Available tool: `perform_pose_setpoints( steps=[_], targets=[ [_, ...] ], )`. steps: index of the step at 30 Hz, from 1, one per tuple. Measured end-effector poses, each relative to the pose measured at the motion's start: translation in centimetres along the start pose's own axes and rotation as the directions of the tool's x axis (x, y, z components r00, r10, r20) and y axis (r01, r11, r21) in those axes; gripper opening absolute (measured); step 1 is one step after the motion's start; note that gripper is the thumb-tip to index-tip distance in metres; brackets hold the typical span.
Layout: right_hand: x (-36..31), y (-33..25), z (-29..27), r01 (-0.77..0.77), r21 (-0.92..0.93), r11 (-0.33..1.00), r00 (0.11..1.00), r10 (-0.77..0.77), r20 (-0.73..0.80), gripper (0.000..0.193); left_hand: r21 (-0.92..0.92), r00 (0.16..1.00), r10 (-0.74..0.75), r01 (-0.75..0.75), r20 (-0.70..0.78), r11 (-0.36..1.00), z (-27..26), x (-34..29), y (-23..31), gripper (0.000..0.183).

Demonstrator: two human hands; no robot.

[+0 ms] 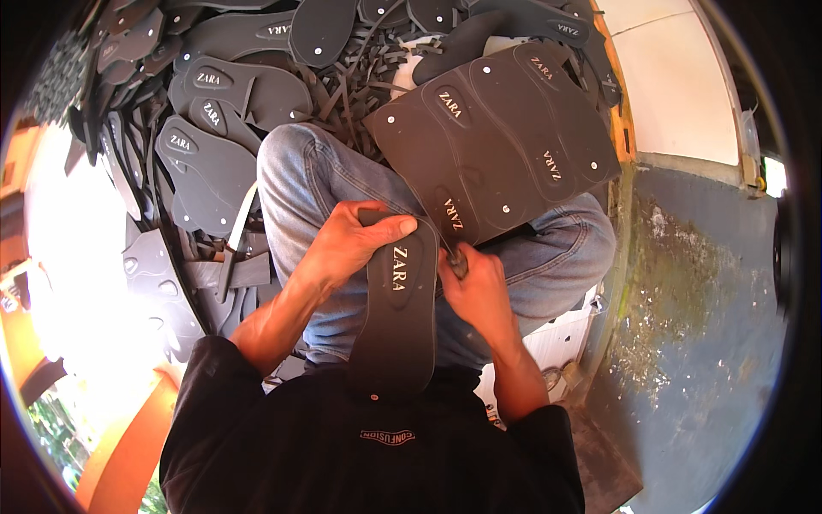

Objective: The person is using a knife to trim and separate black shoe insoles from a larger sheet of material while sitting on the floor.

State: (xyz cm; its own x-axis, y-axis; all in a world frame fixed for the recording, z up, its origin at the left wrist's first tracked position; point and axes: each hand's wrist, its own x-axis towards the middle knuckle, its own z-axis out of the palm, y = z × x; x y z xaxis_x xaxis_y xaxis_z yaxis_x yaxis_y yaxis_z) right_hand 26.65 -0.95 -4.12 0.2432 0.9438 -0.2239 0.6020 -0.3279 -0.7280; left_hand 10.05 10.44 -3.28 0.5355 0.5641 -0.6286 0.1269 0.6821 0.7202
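My left hand [355,242] grips a dark grey foam flip-flop sole [396,317] near its heel, thumb on top and fingers underneath. The sole stands lengthwise over my lap, its other end against my black shirt. My right hand [476,287] is closed around the dark handle of a thin-bladed knife [459,262], whose blade meets the sole's right edge near the top. On my left-of-picture-right thigh rests a larger dark foam sheet [505,141], marked with several sole outlines and white dots; it lies just beyond my hands.
Cut soles [210,176] lie piled at the far left. Thin foam offcuts [360,81] are heaped beyond my knees. A strip-like tool with a pale handle [240,221] lies beside my left knee. A stained grey-blue floor [693,283] stretches to the right, past a low ledge.
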Motion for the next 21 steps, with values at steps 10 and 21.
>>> perform_pose_setpoints(
  steps=[10,21],
  targets=[
    [4.4,-1.0,-3.0,-0.397,0.692,0.603,0.913,0.179,0.368,0.021,0.038,0.996,0.082,-0.083,0.033,0.996,0.0,0.9,-0.4,0.038],
    [0.7,-1.8,-3.7,-0.076,0.809,0.582,0.941,0.309,-0.134,0.02,-0.634,0.904,0.401,-0.223,0.151,0.741,6.1,2.9,-3.8,0.022]
  ],
)
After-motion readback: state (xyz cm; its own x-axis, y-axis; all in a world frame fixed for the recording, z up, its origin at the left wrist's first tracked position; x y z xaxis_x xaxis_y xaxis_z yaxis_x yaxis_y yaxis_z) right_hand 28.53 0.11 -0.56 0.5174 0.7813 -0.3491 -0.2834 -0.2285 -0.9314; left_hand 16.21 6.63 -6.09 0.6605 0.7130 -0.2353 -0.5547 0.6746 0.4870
